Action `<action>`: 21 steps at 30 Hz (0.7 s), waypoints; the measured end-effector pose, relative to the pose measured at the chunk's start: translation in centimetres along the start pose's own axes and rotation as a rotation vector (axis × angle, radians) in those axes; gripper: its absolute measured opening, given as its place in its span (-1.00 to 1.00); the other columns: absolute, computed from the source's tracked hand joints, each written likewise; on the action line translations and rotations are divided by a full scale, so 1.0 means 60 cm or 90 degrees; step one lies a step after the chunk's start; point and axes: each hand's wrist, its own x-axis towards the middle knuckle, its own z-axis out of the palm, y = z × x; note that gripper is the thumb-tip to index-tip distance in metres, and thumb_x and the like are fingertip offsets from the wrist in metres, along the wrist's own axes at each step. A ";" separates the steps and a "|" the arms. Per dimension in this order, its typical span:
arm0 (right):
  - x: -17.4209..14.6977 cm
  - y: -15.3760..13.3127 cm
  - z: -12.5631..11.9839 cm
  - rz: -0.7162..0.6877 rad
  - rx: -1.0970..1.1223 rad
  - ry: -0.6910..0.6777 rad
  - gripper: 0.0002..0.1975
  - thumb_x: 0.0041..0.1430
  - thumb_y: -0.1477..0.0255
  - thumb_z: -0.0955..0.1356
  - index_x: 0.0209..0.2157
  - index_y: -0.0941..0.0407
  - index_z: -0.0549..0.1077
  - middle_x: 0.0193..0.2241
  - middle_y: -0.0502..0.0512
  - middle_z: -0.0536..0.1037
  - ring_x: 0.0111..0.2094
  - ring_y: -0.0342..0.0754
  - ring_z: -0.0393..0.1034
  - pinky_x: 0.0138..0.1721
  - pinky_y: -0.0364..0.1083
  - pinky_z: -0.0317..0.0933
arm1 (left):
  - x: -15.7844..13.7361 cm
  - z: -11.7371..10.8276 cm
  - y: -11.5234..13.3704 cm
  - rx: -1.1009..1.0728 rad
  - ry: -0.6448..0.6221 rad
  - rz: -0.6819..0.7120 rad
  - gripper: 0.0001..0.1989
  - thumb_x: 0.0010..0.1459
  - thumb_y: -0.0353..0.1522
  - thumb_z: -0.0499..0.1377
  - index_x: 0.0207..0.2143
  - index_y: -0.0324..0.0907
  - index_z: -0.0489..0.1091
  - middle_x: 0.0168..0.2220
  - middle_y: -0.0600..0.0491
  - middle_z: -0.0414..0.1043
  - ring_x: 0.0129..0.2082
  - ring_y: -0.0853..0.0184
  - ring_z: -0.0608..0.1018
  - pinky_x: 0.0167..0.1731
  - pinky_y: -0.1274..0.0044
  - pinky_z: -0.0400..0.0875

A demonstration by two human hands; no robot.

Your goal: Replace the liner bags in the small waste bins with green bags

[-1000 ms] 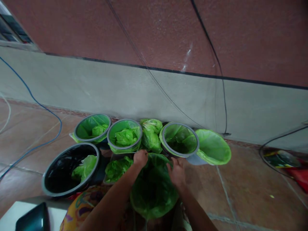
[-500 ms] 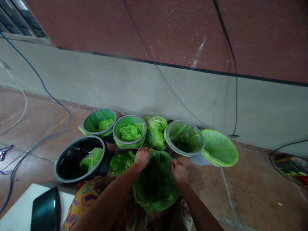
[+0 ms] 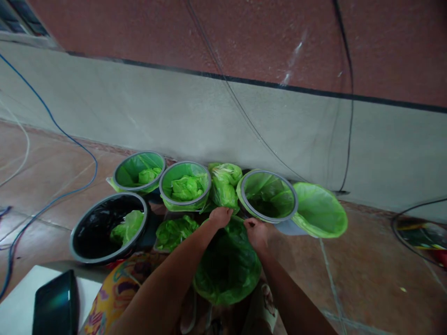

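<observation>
A green plastic bag point(image 3: 226, 274) lines the bin between my legs, its edge folded out over the rim so the bin itself is mostly covered. My left hand point(image 3: 220, 217) is closed on the bag's far edge, and my right hand point(image 3: 256, 232) pinches the same edge a little to the right. Just beyond my hands stand a grey-rimmed bin point(image 3: 268, 218) with a green liner and a bundle of green bags point(image 3: 226, 184). Left of my left forearm is a container holding a crumpled green bag point(image 3: 176, 232).
Two more lined bins, one left point(image 3: 139, 186) and one nearer point(image 3: 185, 203), stand along the wall. A black bin point(image 3: 75, 239) sits front left, beside a phone point(image 3: 56, 302) on a white surface. A bag-covered bin point(image 3: 321, 209) is at right. A blue cable point(image 3: 52, 114) crosses the left floor.
Both hands have come closer together along the far edge of the bag, the left sliding right and the right slightly left. The view has shifted a little.
</observation>
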 end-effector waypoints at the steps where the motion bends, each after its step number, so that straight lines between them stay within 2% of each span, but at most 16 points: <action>1: -0.003 0.005 0.001 -0.014 0.015 0.019 -0.75 0.12 0.36 0.25 -0.44 0.11 0.53 -0.38 0.11 0.60 -0.31 -0.04 0.45 -0.19 -0.11 0.26 | 0.002 0.002 -0.004 -0.009 -0.003 0.004 -0.55 0.33 -0.20 -0.14 -0.18 -0.17 0.51 -0.12 -0.06 0.56 -0.07 0.23 0.55 -0.07 0.48 0.38; 4: -0.018 0.014 0.000 -0.058 -0.001 0.045 -0.73 0.15 0.34 0.24 -0.41 0.12 0.55 -0.34 0.12 0.57 -0.28 -0.06 0.42 -0.17 -0.12 0.25 | 0.001 0.007 -0.024 -0.054 -0.008 0.038 -0.59 0.30 -0.18 -0.06 -0.22 -0.13 0.55 -0.22 0.01 0.59 -0.15 0.29 0.57 -0.12 0.53 0.38; 7: -0.038 0.015 -0.004 -0.105 -0.094 -0.017 -0.76 0.17 0.39 0.25 -0.36 0.10 0.55 -0.28 0.11 0.53 -0.28 -0.10 0.40 -0.23 -0.17 0.21 | -0.005 0.011 -0.042 -0.105 0.014 0.080 -0.69 0.24 -0.19 0.06 -0.18 -0.08 0.55 -0.20 0.09 0.59 -0.17 0.35 0.56 -0.12 0.58 0.37; 10: -0.053 0.010 -0.010 -0.133 -0.189 -0.073 -0.80 0.16 0.42 0.28 -0.35 0.07 0.55 -0.22 0.09 0.50 -0.26 -0.12 0.38 -0.26 -0.20 0.17 | -0.016 0.014 -0.051 -0.107 0.049 0.065 -0.79 0.17 -0.29 0.16 -0.18 -0.08 0.53 -0.15 0.10 0.57 -0.13 0.35 0.54 -0.07 0.57 0.36; 12: -0.057 0.009 -0.017 -0.139 -0.210 -0.083 -0.81 0.17 0.37 0.29 -0.36 0.08 0.55 -0.22 0.10 0.50 -0.25 -0.11 0.39 -0.28 -0.20 0.16 | -0.026 0.015 -0.052 -0.080 0.086 0.065 -0.82 0.16 -0.37 0.15 -0.19 -0.10 0.50 -0.10 0.07 0.53 -0.09 0.35 0.52 -0.03 0.55 0.35; 14: -0.056 0.011 -0.026 -0.113 -0.175 -0.071 -0.73 0.21 0.27 0.27 -0.35 0.09 0.55 -0.27 0.10 0.53 -0.28 -0.10 0.40 -0.30 -0.19 0.17 | -0.038 0.017 -0.052 -0.053 0.125 0.096 -0.79 0.19 -0.44 0.09 -0.16 -0.12 0.46 -0.02 0.03 0.47 -0.03 0.34 0.49 0.01 0.53 0.34; 17: -0.045 0.019 -0.040 -0.021 -0.078 0.017 -0.60 0.27 0.19 0.18 -0.28 0.11 0.55 -0.34 0.13 0.58 -0.32 -0.06 0.43 -0.30 -0.15 0.20 | -0.057 0.018 -0.055 -0.018 0.141 0.169 -0.73 0.19 -0.50 0.01 -0.14 -0.16 0.43 0.03 -0.04 0.42 0.03 0.30 0.45 0.08 0.48 0.30; 19: -0.036 0.024 -0.045 0.022 -0.039 0.065 -0.57 0.27 0.17 0.17 -0.23 0.13 0.55 -0.32 0.16 0.60 -0.30 -0.02 0.44 -0.26 -0.12 0.23 | -0.065 0.015 -0.055 -0.005 0.152 0.190 -0.76 0.14 -0.51 0.05 -0.18 -0.17 0.44 0.04 -0.06 0.41 0.05 0.26 0.43 0.13 0.44 0.26; 21: -0.025 0.027 -0.044 0.042 -0.023 0.055 -0.58 0.26 0.18 0.19 -0.21 0.13 0.55 -0.30 0.16 0.61 -0.29 -0.01 0.45 -0.22 -0.11 0.25 | -0.066 0.008 -0.050 -0.008 0.184 0.174 -0.80 0.11 -0.47 0.10 -0.21 -0.18 0.44 0.03 -0.06 0.42 0.04 0.23 0.43 0.12 0.42 0.27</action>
